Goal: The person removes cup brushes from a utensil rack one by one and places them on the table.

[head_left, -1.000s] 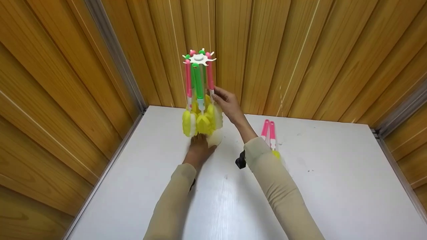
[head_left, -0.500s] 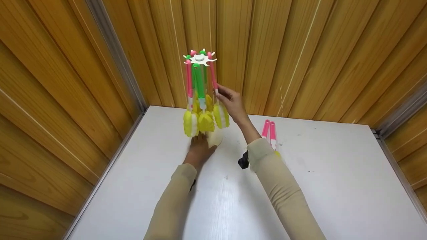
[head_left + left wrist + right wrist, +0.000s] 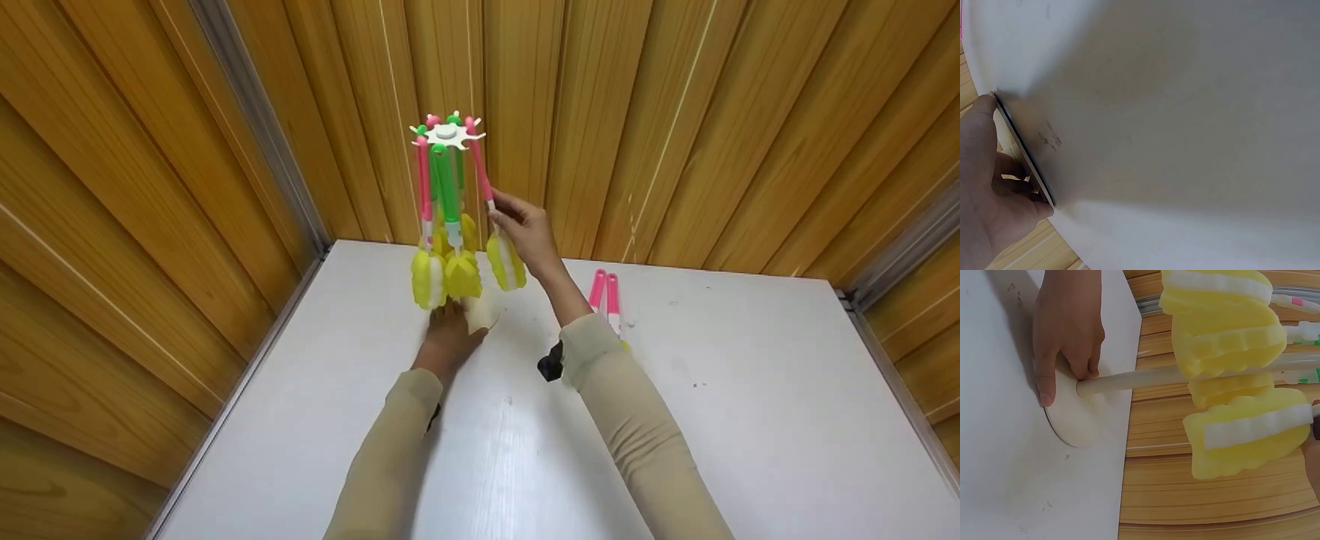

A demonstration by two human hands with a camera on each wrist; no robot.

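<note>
A white stand (image 3: 447,133) with a star-shaped top carries several hanging brushes with pink or green handles and yellow-and-white sponge heads. The left hand (image 3: 448,341) grips the stand's round white base (image 3: 1075,419), thumb on one side and fingers on the other, as the right wrist view shows. In the left wrist view, that hand (image 3: 994,185) holds the base's rim. The right hand (image 3: 529,232) pinches the neck of a pink-handled brush (image 3: 506,260), which leans outward from the stand with its upper end at the rack. Its fingertips are mostly hidden in the right wrist view.
Two pink-handled brushes (image 3: 613,296) lie on the white table (image 3: 750,420) right of the stand, partly behind the right sleeve. Wood-patterned panels (image 3: 600,112) rise behind the table and on both sides.
The right hand has moved right, swinging the pinched brush's sponge head outward from the others. The left hand has stayed at the base.
</note>
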